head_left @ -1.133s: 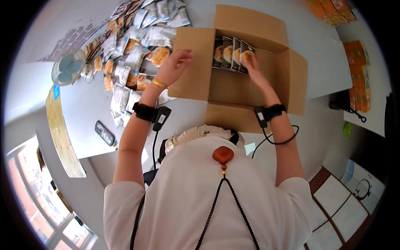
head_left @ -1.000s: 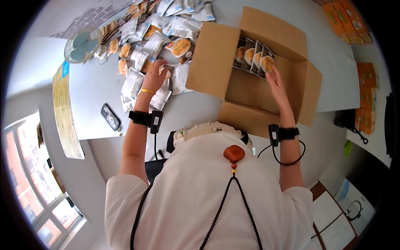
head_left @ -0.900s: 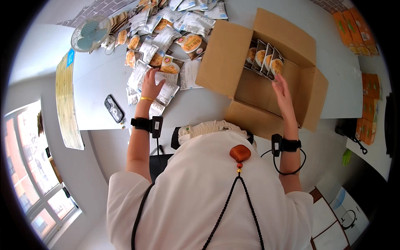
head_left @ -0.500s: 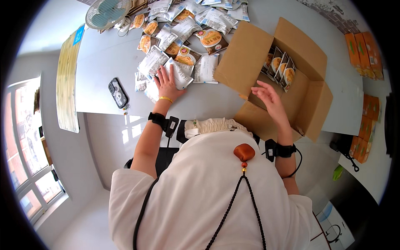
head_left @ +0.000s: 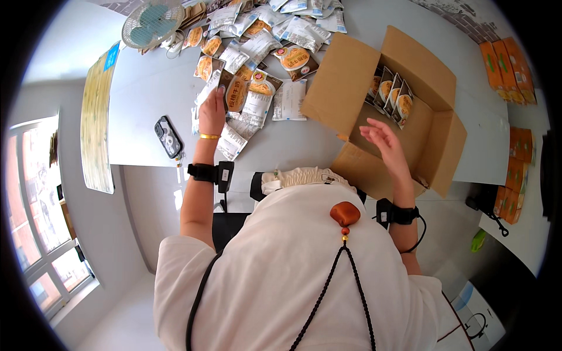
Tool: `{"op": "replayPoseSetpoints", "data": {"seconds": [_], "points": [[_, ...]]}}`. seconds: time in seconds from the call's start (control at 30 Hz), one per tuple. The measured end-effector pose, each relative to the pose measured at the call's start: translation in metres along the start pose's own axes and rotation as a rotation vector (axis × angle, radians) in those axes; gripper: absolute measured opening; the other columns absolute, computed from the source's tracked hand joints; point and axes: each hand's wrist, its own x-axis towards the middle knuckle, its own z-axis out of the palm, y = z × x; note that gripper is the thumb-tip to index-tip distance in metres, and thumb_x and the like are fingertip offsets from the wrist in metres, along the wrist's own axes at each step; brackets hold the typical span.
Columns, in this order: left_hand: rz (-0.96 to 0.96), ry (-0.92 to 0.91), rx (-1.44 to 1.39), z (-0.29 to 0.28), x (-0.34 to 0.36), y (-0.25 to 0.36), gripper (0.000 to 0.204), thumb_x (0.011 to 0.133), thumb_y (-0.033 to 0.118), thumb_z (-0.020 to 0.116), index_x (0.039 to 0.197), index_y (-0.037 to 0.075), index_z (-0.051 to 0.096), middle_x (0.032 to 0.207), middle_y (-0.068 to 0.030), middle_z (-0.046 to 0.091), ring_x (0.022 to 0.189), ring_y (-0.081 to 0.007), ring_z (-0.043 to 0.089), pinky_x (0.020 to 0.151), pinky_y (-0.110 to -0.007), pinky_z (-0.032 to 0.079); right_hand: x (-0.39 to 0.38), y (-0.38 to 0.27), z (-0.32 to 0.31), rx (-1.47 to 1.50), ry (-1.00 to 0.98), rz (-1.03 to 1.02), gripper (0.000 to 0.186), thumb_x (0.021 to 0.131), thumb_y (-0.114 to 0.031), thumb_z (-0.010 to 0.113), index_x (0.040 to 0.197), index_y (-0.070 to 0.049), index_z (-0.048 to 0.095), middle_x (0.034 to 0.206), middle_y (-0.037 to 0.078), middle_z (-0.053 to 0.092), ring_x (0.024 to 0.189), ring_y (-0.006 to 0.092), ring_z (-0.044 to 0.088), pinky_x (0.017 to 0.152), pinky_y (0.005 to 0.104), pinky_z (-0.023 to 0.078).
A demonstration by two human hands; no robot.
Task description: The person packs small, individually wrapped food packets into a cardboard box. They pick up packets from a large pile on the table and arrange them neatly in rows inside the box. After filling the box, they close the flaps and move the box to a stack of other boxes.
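Reaching back across the tabletop [head_left: 146, 88], the left hand [head_left: 212, 112] now presses a snack packet [head_left: 236, 93] (grip unclear); the right hand [head_left: 381, 136], released, has left the cardboard box [head_left: 436, 79].

White desk fan [head_left: 153, 23], black phone [head_left: 168, 136], orange boxes [head_left: 507, 63], window [head_left: 44, 234]

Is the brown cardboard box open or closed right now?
Open: the brown cardboard box has its flaps folded outward, and a row of snack packets stands upright inside.
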Motion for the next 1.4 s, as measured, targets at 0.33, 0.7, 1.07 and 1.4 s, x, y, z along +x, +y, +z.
{"op": "replayPoseSetpoints", "data": {"seconds": [0.33, 0.7, 1.07, 1.4], "points": [[0.251, -0.443, -0.555, -0.029, 0.039, 0.147, 0.033, 0.089, 0.027, 0.047, 0.097, -0.003, 0.059, 0.074, -0.0028, 0.059, 0.069, -0.0056, 0.048, 0.064, -0.020, 0.042, 0.020, -0.052, 0.021, 0.095, -0.010, -0.218, 0.033, 0.088, -0.020, 0.049, 0.115, 0.000, 0.045, 0.104, 0.009, 0.056, 0.098, 0.0141, 0.052, 0.087, 0.0253, 0.039], [-0.097, -1.153, -0.986, 0.137, -0.004, 0.232, 0.031, 0.083, 0.028, 0.056, 0.097, 0.000, 0.052, 0.084, -0.0035, 0.058, 0.075, -0.0077, 0.055, 0.059, -0.023, 0.047, 0.006, 0.014, -0.029, 0.432, 0.400, -0.106, 0.032, 0.090, -0.027, 0.046, 0.108, -0.001, 0.050, 0.094, 0.002, 0.055, 0.085, 0.0066, 0.050, 0.072, 0.0213, 0.041], [0.502, -0.807, -0.366, 0.282, -0.015, 0.290, 0.048, 0.074, 0.027, 0.063, 0.108, -0.002, 0.044, 0.085, -0.0121, 0.055, 0.081, -0.0224, 0.056, 0.071, -0.031, 0.047, 0.054, 0.043, -0.123, -0.008, 0.639, 0.118, 0.064, 0.086, -0.038, 0.045, 0.134, -0.004, 0.020, 0.120, 0.010, 0.044, 0.105, 0.0168, 0.044, 0.087, 0.0265, 0.035], [0.944, -0.679, 0.095, 0.271, -0.018, 0.285, 0.097, 0.059, 0.039, 0.073, 0.134, 0.012, 0.019, 0.138, -0.0169, 0.017, 0.126, -0.0316, 0.021, 0.101, -0.044, 0.021, 0.087, 0.100, -0.138, -0.272, 0.711, -0.007, 0.058, 0.087, -0.035, 0.042, 0.131, 0.000, 0.027, 0.131, 0.019, 0.032, 0.121, 0.0272, 0.032, 0.099, 0.0296, 0.025]]}}
